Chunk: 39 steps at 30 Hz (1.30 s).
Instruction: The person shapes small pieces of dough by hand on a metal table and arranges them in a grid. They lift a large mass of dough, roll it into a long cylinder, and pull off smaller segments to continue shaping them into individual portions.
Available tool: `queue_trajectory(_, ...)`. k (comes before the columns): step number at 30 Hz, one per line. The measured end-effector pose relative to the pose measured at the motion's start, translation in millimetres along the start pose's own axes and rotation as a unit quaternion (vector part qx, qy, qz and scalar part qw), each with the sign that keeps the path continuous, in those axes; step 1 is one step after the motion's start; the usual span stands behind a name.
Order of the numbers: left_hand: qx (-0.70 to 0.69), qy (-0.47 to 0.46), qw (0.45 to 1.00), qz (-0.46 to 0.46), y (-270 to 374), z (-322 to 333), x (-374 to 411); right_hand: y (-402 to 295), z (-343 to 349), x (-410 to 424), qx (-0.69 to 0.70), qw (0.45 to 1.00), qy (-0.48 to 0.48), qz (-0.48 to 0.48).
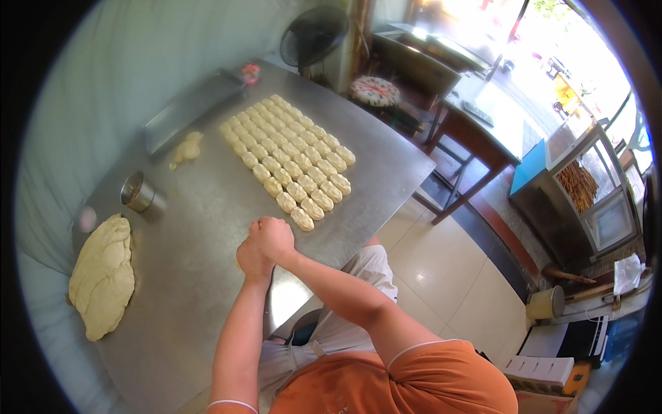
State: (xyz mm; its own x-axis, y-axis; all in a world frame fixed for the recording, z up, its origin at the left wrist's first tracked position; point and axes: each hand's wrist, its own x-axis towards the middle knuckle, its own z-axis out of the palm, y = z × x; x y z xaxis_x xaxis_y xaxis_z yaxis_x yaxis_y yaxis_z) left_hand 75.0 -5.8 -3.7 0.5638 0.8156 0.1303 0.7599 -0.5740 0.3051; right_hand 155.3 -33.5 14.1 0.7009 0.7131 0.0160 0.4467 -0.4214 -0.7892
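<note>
On the steel table (pixel 196 248), my left hand (pixel 252 256) and my right hand (pixel 276 237) are pressed together, one over the other. A sliver of pale dough shows at the edge of my left hand; what else lies beneath the hands is hidden. Just beyond them, rows of small shaped dough pieces (pixel 294 150) lie close together. A large slab of dough (pixel 103 277) rests at the far left. Between it and the rows are a steel cup (pixel 137 191) and small dough scraps (pixel 189 147).
A long metal tray (pixel 194 111) lies against the wall, near a small pink object (pixel 251 73). Behind the table stand a black fan (pixel 314 36) and a cushioned stool (pixel 375 91). A wooden table (pixel 476 132) and a glass-sided cabinet (pixel 584 191) are at the right.
</note>
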Motion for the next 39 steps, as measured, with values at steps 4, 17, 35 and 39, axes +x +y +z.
queue_trajectory(4,0.062,0.008,0.997,0.046,-7.7,12.3,4.2,1.6,-16.2,-2.7,0.005,1.0,-0.026,0.015)
queue_trajectory(17,-0.029,0.094,0.994,0.051,-36.8,-6.0,-13.6,120.2,-213.5,36.3,0.166,0.983,-0.041,-0.066)
queue_trajectory(35,0.004,0.009,0.996,0.087,-55.6,-14.9,-17.0,177.5,-202.0,145.2,-0.078,0.997,0.022,-0.013)
queue_trajectory(39,-0.048,-0.046,0.997,0.048,-53.2,-30.0,-11.9,172.3,-201.4,139.4,-0.129,0.986,0.099,-0.045)
